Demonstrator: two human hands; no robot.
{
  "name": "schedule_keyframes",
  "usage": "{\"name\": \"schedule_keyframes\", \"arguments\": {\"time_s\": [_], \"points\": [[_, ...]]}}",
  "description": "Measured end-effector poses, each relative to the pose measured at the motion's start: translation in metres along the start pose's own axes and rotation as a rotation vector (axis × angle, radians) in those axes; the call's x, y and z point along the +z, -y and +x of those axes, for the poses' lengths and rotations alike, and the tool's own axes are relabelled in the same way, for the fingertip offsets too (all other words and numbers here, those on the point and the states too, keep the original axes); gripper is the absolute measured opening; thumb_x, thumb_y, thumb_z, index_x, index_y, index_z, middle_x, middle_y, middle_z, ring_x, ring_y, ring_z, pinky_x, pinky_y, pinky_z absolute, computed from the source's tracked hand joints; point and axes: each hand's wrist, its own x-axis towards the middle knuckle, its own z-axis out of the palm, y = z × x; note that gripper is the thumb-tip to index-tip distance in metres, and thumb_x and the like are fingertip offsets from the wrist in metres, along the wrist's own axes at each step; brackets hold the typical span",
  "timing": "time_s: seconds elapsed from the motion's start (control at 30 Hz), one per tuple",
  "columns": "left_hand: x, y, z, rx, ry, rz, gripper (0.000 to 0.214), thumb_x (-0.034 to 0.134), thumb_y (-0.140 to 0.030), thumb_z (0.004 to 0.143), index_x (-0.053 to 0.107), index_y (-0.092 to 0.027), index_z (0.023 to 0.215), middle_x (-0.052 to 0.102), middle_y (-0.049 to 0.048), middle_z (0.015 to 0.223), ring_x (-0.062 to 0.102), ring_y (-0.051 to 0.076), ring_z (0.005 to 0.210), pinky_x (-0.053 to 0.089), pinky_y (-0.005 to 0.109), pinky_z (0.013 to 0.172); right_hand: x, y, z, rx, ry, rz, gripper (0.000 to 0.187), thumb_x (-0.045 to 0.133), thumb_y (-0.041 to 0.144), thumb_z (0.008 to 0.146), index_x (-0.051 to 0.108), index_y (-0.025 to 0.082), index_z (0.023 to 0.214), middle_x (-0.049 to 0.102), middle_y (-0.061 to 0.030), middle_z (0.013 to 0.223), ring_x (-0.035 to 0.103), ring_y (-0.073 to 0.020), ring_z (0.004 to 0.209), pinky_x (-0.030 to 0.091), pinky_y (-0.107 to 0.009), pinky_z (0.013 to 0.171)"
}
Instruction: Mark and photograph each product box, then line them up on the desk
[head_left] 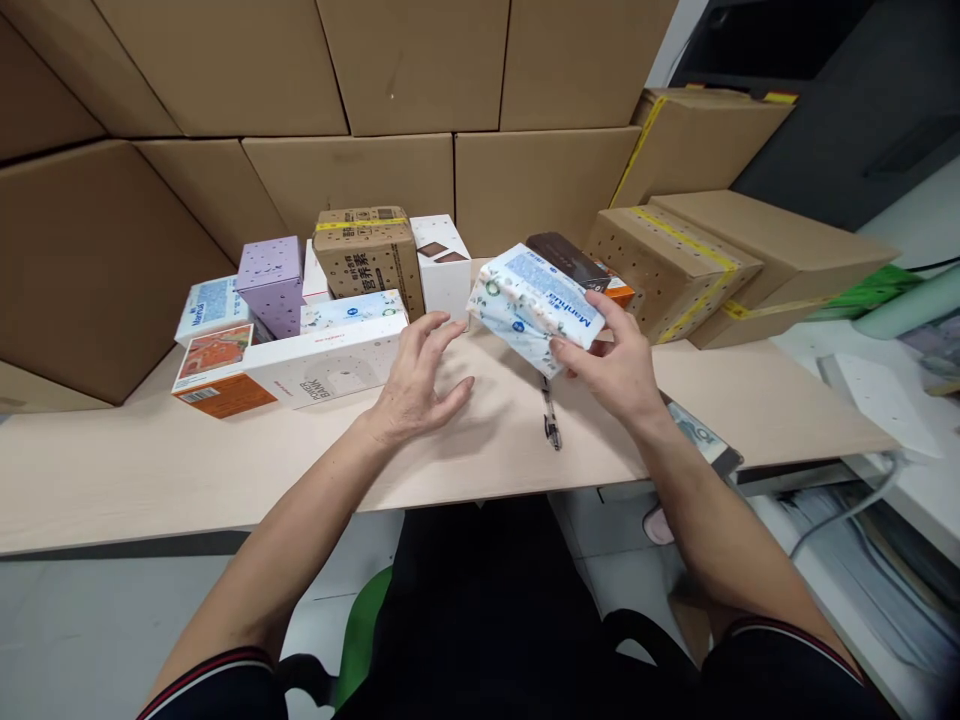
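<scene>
**Tissue pack lifted clear of a crowded desk**

Gripping a soft tissue pack by its near end, the right hand holds it tilted above the table, w/ thumb underneath and fingers curled over the top. The pinch looks firm enough to carry the pack's weight from one end, which is prob. why the far end hangs free in the air rather than resting on anything. The pack sits between the two hands, just in front of a dark brown box.

The left hand has hold of nothing: fingers spread and loosely bent, palm down, low over the tabletop and just beside a white power-bank carton. Whether the heel of the hand touches the wood can't be told.

Small goods stand in a rough row at the back edge, against a wall of big cardboard cartons: a purple box, a brown taped box, a plain white box and, flat on the power-bank carton, a second tissue pack. That leaves bare wood in front, approx. where both hands are. A pen-like item lies on the table below the held pack. Larger taped cartons lean at the right.
</scene>
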Motion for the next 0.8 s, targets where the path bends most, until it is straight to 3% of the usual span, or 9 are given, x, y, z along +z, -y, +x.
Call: {"name": "schedule_keyframes", "arguments": {"time_s": [0.13, 0.33, 0.53, 0.7, 0.8], "points": [[0.002, 0.001, -0.002, -0.013, 0.025, 0.032, 0.068, 0.063, -0.029, 0.093, 0.033, -0.025, 0.154, 0.047, 0.0179, 0.143, 0.049, 0.034, 0.137, 0.046, 0.057, 0.113, 0.01, -0.011, 0.02, -0.038, -0.039, -0.032, 0.085, 0.076, 0.059, 0.078, 0.049, 0.028, 0.153, 0.051, -0.0167, 0.134, 0.067, -0.0298, 0.096, 0.065, -0.055, 0.078], [0.002, 0.001, -0.002, -0.016, 0.028, 0.061, 0.066, 0.062, -0.026, 0.092, 0.035, -0.024, 0.152, 0.053, 0.0175, 0.139, 0.053, 0.034, 0.131, 0.047, 0.055, 0.11, 0.03, -0.008, 0.042, -0.155, -0.097, -0.384, 0.082, 0.076, 0.06, 0.079, 0.051, 0.02, 0.146, 0.05, -0.0177, 0.129, 0.063, -0.034, 0.113, 0.056, -0.059, 0.1], [0.001, -0.001, -0.001, -0.022, 0.097, 0.05, 0.057, 0.059, -0.024, 0.093, 0.043, -0.019, 0.147, 0.06, 0.0172, 0.133, 0.057, 0.033, 0.124, 0.049, 0.053, 0.106, 0.061, 0.011, 0.052, -0.145, 0.011, -0.552, 0.068, 0.075, 0.057, 0.082, 0.055, 0.012, 0.13, 0.045, -0.0244, 0.133, 0.066, -0.0414, 0.11, 0.055, -0.062, 0.094], [0.003, -0.001, -0.002, -0.011, 0.204, 0.04, 0.032, 0.057, -0.023, 0.094, 0.064, -0.018, 0.125, 0.07, 0.0142, 0.116, 0.064, 0.03, 0.109, 0.055, 0.047, 0.097, 0.087, 0.019, 0.066, -0.062, 0.098, -0.533, 0.052, 0.061, 0.057, 0.094, 0.054, 0.014, 0.122, 0.031, -0.0287, 0.15, 0.07, -0.0418, 0.111, 0.055, -0.062, 0.095], [0.006, 0.001, -0.004, -0.049, 0.33, 0.115, 0.022, 0.054, -0.025, 0.095, 0.071, -0.017, 0.107, 0.074, 0.0118, 0.098, 0.067, 0.027, 0.092, 0.057, 0.044, 0.086, 0.094, 0.027, 0.074, -0.043, 0.145, -0.559, 0.044, 0.062, 0.052, 0.096, 0.057, 0.014, 0.118, 0.038, -0.0286, 0.147, 0.068, -0.0447, 0.116, 0.052, -0.064, 0.098]]}}
